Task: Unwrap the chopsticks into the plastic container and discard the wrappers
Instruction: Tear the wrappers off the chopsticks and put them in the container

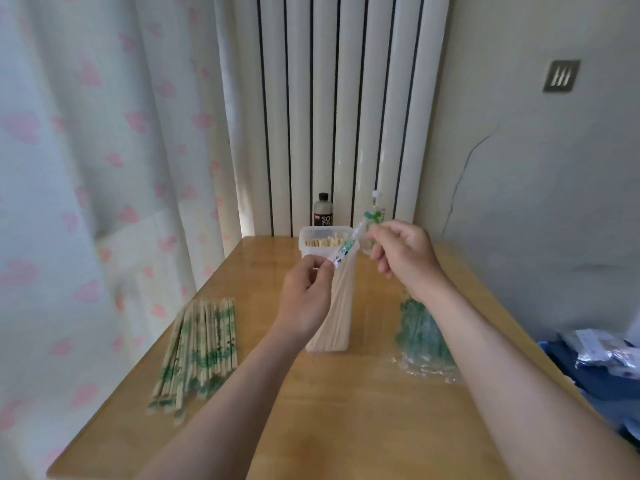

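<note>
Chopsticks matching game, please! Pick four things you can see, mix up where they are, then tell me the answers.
Things:
1. wrapped chopsticks
2. plastic container
3. empty wrappers
4. held wrapper

Places:
A. pinched between the left hand and the right hand
B. on the left side of the table
C. on the table's right side, beside the right arm
D. in the middle, holding bare chopsticks

Pairs: 1-B, 2-D, 3-C, 4-A

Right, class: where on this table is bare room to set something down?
Bare wood: the near edge of the table, in front of the plastic container, and the back-left corner beyond the wrapped chopsticks. Crowded: discarded wrappers on the right, bottles behind the container.
</note>
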